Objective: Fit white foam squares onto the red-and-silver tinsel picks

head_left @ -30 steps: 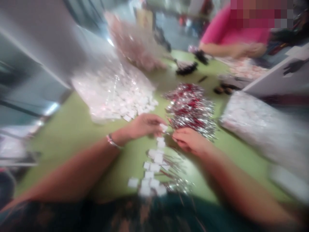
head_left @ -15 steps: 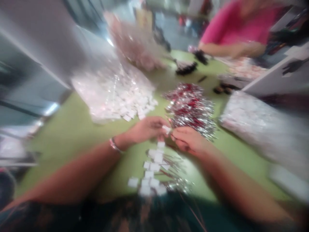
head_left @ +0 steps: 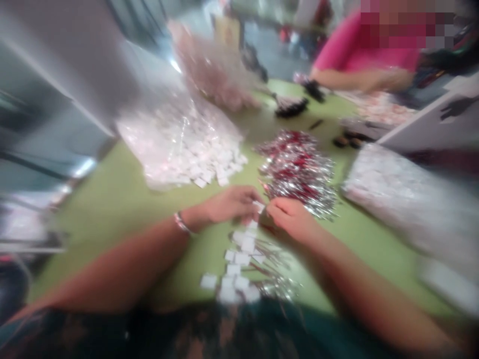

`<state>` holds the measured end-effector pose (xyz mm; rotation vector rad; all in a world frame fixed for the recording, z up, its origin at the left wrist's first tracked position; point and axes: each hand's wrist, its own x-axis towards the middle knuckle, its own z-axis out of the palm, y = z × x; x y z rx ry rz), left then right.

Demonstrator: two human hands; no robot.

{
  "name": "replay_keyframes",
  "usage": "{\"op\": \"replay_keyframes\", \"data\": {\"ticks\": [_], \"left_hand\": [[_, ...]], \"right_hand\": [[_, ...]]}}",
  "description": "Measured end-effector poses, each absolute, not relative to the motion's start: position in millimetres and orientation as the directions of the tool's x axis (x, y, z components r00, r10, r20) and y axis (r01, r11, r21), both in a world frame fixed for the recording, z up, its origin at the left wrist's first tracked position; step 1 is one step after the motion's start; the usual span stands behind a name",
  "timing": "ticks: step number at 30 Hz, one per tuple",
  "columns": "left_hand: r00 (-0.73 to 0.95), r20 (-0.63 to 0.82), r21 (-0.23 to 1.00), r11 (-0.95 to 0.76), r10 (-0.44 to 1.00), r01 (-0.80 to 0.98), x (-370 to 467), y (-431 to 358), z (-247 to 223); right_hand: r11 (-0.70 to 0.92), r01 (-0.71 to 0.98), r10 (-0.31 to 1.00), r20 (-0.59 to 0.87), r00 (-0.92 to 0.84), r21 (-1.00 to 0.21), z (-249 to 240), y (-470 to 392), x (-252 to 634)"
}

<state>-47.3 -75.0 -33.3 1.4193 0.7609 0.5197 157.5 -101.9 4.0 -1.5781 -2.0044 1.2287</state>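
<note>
My left hand (head_left: 236,203) is closed on a small white square tag (head_left: 258,206), pinched at the fingertips. Just to its right, my right hand (head_left: 290,215) has its thumb and fingers pressed together close to the tag; whatever they grip is too blurred to name. Below the hands lie several white tags with thin dark red strands and silvery tips (head_left: 280,288), spread in a column toward me. Beyond my right hand is a heap of silver and red shiny strands (head_left: 299,169). Past my left hand, loose white tags (head_left: 209,169) spill from a clear plastic bag (head_left: 160,144).
The table top (head_left: 123,214) is green. At the right lies a filled clear plastic bag (head_left: 396,194) beside a pale panel (head_left: 430,109). A pinkish bag (head_left: 217,75) and a dark-tipped bundle (head_left: 290,105) stand farther back. Across the table works a person in a pink shirt (head_left: 344,50).
The whole view has shifted slightly right and down. Both hands stay together at the white tag, with the right fingers curled a little more. The tags and heap lie as before.
</note>
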Motion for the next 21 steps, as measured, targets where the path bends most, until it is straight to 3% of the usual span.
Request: {"op": "replay_keyframes", "data": {"ticks": [3, 5, 8, 11, 15, 18, 21], "left_hand": [[0.648, -0.114, 0.926, -0.155, 0.753, 0.343, -53.7, -68.4, -19.5], [0.506, -0.008, 0.733, -0.339, 0.863, 0.590, -61.2, -61.3, -9.8], [0.276, 0.061, 0.334, -0.280, 0.959, 0.900, -72.7, -52.1, -2.2], [0.269, -0.046, 0.153, -0.260, 0.962, 0.953, -77.1, -49.7, -7.2], [0.326, -0.019, 0.234, -0.313, 0.945, 0.920, -73.0, -51.7, -23.6], [0.383, 0.068, 0.383, -0.379, 0.921, 0.843, -68.6, -51.5, -35.1], [0.455, 0.106, 0.493, -0.444, 0.884, 0.748, -65.5, -50.8, -44.0]], "right_hand": [[0.102, 0.673, 0.863, -0.271, -0.426, -0.733, 1.4, -101.7, 159.6], [0.181, 0.695, 0.819, -0.284, -0.498, -0.696, 0.2, -105.2, 158.2], [0.239, 0.679, 0.730, -0.333, -0.597, -0.694, 2.5, -108.0, 159.4], [0.258, 0.709, 0.802, -0.263, -0.536, -0.657, 6.0, -99.8, 170.4], [0.291, 0.877, 0.942, -0.046, -0.333, -0.382, 0.1, -84.8, 183.2], [0.299, 0.934, 0.951, -0.017, -0.308, -0.196, -8.8, -84.9, 177.1], [0.258, 0.962, 0.965, -0.027, -0.261, -0.086, -13.6, -89.4, 165.9]]}}
